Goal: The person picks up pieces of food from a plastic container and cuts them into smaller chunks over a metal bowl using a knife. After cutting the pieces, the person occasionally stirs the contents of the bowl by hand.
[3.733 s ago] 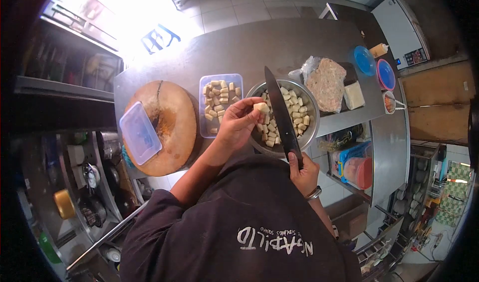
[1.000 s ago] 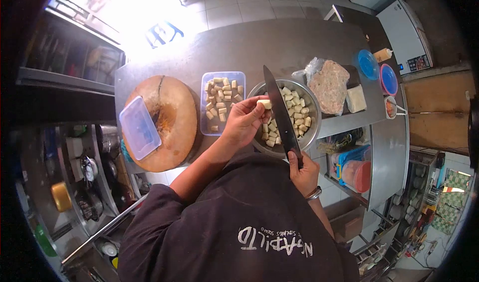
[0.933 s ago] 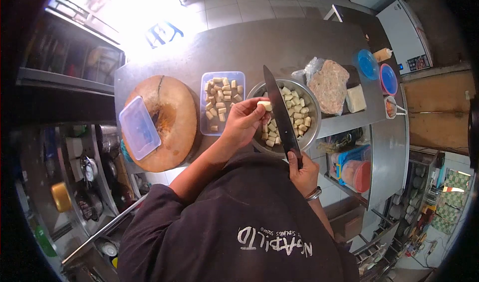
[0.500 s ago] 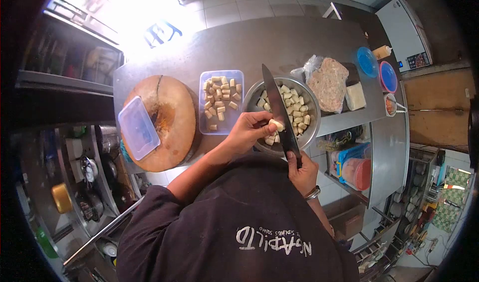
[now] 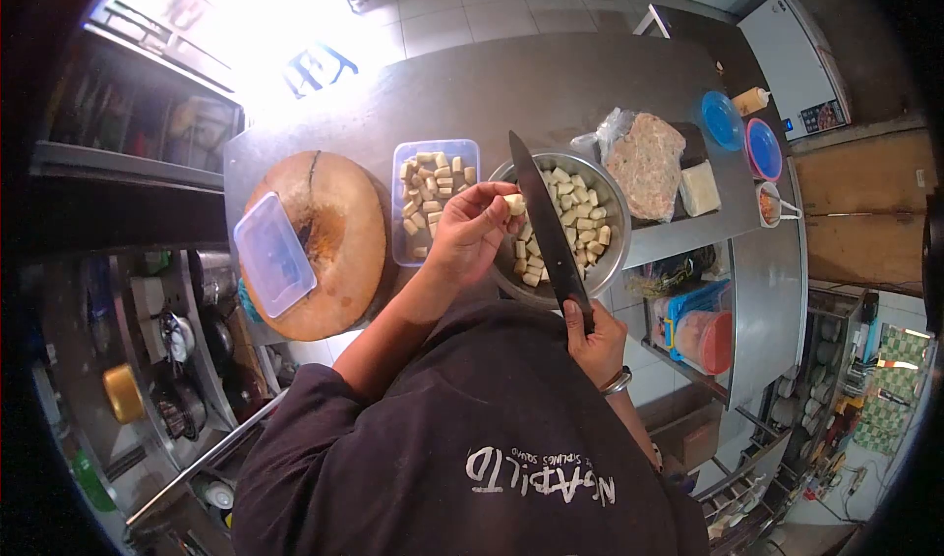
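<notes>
My left hand is raised between the plastic container and the bowl, pinching a pale, pasty-looking food chunk between thumb and fingertips. In my right hand is a long dark kitchen knife, gripped by its handle. Its blade points away from me and lies across the view of the steel bowl. Many pale cut chunks fill the bowl. The clear plastic container to its left holds several tan, short cylindrical pieces, partly hidden by my left hand.
A round wooden chopping block stands at the left, with a clear plastic lid on it. Right of the bowl lie a bag of minced-looking food and a pale wrapped block. Blue and pink-rimmed dishes sit farther right.
My left hand has moved up and left, away from the knife blade, still pinching the pale chunk. The knife has shifted only slightly.
</notes>
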`<act>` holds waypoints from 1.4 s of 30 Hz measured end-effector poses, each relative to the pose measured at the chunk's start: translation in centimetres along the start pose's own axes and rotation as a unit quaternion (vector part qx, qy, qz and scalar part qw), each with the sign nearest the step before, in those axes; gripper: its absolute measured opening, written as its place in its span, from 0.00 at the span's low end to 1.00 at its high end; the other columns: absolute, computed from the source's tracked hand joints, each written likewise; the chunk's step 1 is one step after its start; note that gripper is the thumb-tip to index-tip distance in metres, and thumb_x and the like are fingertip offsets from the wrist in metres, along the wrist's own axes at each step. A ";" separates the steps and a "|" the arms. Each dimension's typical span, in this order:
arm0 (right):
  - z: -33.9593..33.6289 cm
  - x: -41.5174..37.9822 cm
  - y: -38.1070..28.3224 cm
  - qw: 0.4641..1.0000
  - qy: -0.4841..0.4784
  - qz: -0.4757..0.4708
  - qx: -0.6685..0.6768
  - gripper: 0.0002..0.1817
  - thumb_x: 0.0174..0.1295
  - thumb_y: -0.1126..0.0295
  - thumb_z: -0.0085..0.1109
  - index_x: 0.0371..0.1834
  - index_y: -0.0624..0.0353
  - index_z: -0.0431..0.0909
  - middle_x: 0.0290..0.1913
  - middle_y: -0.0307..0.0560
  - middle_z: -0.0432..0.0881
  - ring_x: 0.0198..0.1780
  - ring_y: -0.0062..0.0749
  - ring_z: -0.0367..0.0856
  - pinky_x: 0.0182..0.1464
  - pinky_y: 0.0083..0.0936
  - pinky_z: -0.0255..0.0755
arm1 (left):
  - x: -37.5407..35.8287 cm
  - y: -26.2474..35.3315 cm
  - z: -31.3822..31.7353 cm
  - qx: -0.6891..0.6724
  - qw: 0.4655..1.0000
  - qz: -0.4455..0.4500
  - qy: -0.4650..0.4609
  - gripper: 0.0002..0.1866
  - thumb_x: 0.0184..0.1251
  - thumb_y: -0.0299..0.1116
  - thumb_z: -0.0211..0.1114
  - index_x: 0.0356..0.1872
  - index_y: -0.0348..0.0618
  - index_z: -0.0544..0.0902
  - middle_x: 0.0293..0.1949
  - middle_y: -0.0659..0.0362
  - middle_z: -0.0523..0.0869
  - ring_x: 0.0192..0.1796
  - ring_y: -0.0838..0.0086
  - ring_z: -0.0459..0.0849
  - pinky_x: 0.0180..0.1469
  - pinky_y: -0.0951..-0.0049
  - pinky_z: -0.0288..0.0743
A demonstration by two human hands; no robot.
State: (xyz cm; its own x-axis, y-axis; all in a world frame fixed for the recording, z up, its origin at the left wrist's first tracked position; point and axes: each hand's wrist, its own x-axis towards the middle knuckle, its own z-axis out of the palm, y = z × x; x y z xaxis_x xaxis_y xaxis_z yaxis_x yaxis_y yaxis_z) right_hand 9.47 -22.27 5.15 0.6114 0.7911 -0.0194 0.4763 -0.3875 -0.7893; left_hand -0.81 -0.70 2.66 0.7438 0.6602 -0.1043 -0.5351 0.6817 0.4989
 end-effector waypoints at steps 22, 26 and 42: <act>0.1 0.2 -0.1 1.000 -0.014 -0.020 -0.011 0.14 0.69 0.61 0.62 0.37 0.63 0.82 0.21 0.47 0.81 0.21 0.25 0.78 0.25 0.26 0.68 | -2.4 0.3 0.9 0.316 0.942 -0.110 -0.023 0.08 0.68 0.30 0.68 0.39 0.34 0.84 0.33 0.62 0.85 0.34 0.84 0.79 0.36 0.83 0.71; -0.1 0.1 -0.2 0.998 0.047 0.003 0.037 0.14 0.69 0.63 0.62 0.37 0.66 0.82 0.24 0.53 0.84 0.25 0.38 0.86 0.27 0.29 0.73 | -2.6 3.0 -3.2 0.432 0.896 0.008 0.103 0.11 0.67 0.30 0.68 0.46 0.35 0.85 0.39 0.60 0.87 0.38 0.82 0.82 0.42 0.80 0.76; -0.1 0.0 0.3 0.997 0.055 0.001 0.045 0.13 0.69 0.65 0.61 0.39 0.66 0.83 0.25 0.46 0.84 0.24 0.24 0.81 0.28 0.24 0.72 | 1.5 -8.3 -8.4 0.796 0.571 0.014 -0.199 0.08 0.55 0.25 0.60 0.35 0.41 0.85 0.46 0.48 0.82 0.50 0.51 0.82 0.51 0.55 0.78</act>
State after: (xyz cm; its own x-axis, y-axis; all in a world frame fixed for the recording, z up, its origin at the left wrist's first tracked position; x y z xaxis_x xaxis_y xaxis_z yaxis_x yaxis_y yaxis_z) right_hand 9.66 -22.42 4.99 0.6799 0.7320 0.0425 0.4195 -0.3407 -0.8414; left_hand 1.35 -2.77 -8.91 0.9454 0.3246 -0.0309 0.2583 -0.6877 0.6785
